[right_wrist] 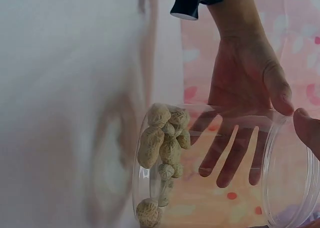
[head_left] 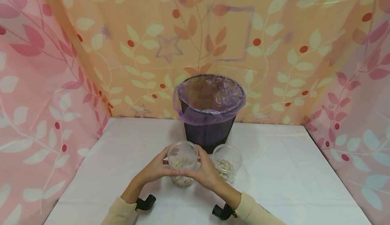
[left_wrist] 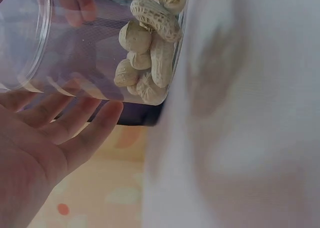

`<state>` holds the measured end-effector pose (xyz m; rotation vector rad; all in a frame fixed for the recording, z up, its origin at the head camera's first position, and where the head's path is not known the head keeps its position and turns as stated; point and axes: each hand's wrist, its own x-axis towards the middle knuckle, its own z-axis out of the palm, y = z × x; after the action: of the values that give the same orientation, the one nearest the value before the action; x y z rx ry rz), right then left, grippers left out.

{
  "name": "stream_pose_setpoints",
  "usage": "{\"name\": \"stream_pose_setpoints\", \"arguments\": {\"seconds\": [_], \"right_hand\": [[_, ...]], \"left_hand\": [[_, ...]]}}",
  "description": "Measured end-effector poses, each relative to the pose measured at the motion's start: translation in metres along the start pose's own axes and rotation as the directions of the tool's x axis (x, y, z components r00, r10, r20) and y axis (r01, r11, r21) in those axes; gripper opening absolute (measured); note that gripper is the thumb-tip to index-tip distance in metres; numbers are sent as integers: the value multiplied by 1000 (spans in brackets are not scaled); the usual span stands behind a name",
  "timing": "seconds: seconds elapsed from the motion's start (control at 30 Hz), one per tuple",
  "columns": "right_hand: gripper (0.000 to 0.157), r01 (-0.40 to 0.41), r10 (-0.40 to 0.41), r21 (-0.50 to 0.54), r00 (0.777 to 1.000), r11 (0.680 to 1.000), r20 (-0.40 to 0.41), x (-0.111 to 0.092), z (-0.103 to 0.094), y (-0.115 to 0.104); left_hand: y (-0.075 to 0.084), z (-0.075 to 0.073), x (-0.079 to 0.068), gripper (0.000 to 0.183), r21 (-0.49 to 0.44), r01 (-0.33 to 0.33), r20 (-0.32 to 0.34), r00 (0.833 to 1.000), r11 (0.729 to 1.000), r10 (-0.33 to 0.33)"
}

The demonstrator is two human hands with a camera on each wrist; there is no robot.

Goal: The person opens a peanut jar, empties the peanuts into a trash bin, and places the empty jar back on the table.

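Note:
My two hands hold a clear plastic jar [head_left: 186,165] between them, its wide rim uppermost. The left hand [head_left: 153,169] spreads its fingers along the jar's left side, and the right hand [head_left: 208,173] wraps the opposite side. Both thumbs meet at the near side, just below the rim. Unshelled peanuts [left_wrist: 150,52] lie piled at the bottom of this jar in the left wrist view, and its upper part shows bare wall. Close to the right hand, a second clear jar [head_left: 236,160] stands on the table with more peanuts [head_left: 224,165] inside.
Behind the jars stands a black bin [head_left: 205,133] lined with a purple plastic bag [head_left: 210,117]. A white cloth covers the table [head_left: 283,171]. Floral curtains [head_left: 146,49] hang at the back and both sides. Black camera mounts [head_left: 146,203] sit at the wrists.

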<state>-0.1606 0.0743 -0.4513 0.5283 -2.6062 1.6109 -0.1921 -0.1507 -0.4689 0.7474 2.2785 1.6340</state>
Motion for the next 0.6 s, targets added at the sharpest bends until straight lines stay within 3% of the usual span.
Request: {"name": "stream_pose_setpoints", "arguments": {"seconds": [0.3, 0.6], "right_hand": [[93, -12, 12, 27, 1000, 1000, -4, -4, -18, -28], [90, 26, -27, 50, 999, 998, 26, -9, -50, -58]], "left_hand": [[27, -3, -5, 92, 106, -79, -42, 996, 991, 84], [60, 6, -5, 88, 91, -159, -127, 977, 983, 170]]}}
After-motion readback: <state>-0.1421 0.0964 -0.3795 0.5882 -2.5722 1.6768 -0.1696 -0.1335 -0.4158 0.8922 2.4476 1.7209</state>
